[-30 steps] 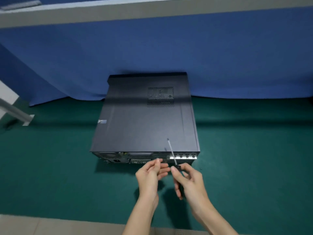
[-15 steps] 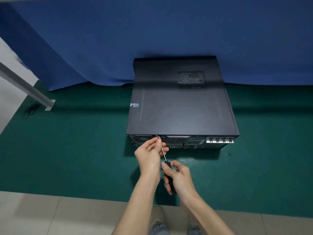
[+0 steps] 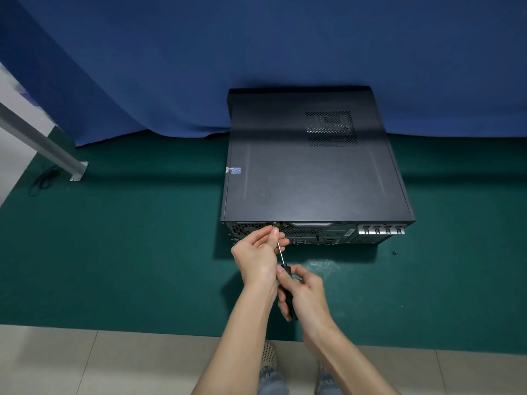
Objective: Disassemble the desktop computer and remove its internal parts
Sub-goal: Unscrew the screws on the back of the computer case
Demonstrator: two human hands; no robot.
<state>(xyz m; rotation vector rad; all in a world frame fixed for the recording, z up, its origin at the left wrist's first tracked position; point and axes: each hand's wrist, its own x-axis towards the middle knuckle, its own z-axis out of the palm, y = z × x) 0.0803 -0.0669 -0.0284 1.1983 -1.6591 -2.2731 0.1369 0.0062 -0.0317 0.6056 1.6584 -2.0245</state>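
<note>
A black desktop computer case (image 3: 310,172) lies flat on the green mat (image 3: 128,252), its rear panel facing me. My right hand (image 3: 306,295) grips the black handle of a screwdriver (image 3: 281,253). The thin shaft runs up to a screw (image 3: 275,224) at the top left of the rear panel. My left hand (image 3: 258,252) pinches the shaft near the tip, right against the panel. The side cover with its vent grille (image 3: 330,128) sits closed on top.
A small loose screw (image 3: 394,253) lies on the mat right of the case. A blue curtain (image 3: 256,52) hangs behind. A grey metal leg (image 3: 42,143) with a black cable (image 3: 42,181) stands at the left. Tiled floor and my shoes (image 3: 269,363) are at the bottom.
The screwdriver swung from pointing up over the case's right rear to the screw at the left of the rear panel. Both hands moved left with it, and my view shifted left.
</note>
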